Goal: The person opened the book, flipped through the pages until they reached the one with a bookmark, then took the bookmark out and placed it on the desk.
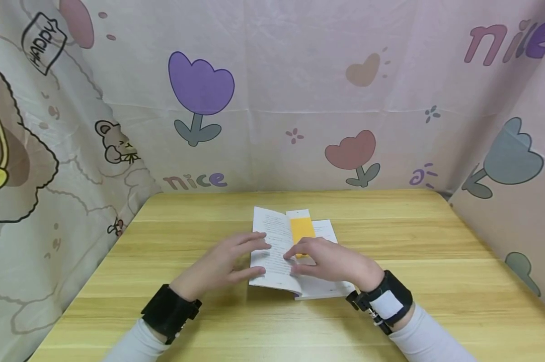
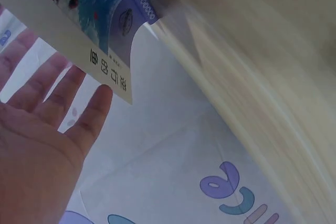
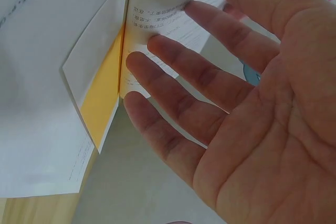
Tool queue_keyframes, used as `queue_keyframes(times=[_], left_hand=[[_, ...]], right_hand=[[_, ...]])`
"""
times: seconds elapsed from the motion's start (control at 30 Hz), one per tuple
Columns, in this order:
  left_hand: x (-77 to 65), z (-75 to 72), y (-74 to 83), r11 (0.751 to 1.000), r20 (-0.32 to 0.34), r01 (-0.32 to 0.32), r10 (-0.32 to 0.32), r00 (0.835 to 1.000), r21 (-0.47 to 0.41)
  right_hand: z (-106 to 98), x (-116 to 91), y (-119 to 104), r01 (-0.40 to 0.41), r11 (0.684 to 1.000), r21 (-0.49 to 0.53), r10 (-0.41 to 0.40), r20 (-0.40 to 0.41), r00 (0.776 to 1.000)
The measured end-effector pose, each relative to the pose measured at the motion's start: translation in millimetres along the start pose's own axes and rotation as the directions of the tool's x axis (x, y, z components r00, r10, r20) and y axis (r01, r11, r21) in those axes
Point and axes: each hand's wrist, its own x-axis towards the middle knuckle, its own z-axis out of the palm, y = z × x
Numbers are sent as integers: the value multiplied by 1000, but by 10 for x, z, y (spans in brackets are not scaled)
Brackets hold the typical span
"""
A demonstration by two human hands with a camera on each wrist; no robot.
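Note:
A paperback book stands open on the wooden table, its left part raised at an angle and its right page lying lower. Between the pages rests a yellow and white bookmark, partly covered by the right hand in the head view. My left hand is at the outer edge of the raised part, fingers spread. In the left wrist view the illustrated cover shows beside those fingers. My right hand reaches over the book from the right, its fairly straight fingertips at the printed left page.
The wooden table extends around the book on all sides. Behind it hangs a pale curtain printed with flowers and words, with more patterned cloth along both sides. Each wrist wears a black strap.

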Motion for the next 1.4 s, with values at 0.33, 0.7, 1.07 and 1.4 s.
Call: queue_keyframes(times=[0.33,0.7,1.07,1.4], left_hand=[[-38,67,5,999,141,49,-47,989,-11],[-33,147,13,987,317,157,-136,939,-41],[-48,188,18,987,337,158,-138,931,-32],[-72,171,33,985,347,171,-151,926,-27]], right_hand=[[29,17,-26,121,992,-35,-122,-14,992],[-67,-28,32,19,1000,4,-19,31,999],[-244,-114,273,-255,965,-65,254,-19,967],[-187,-117,389,-320,944,-82,321,-9,947]])
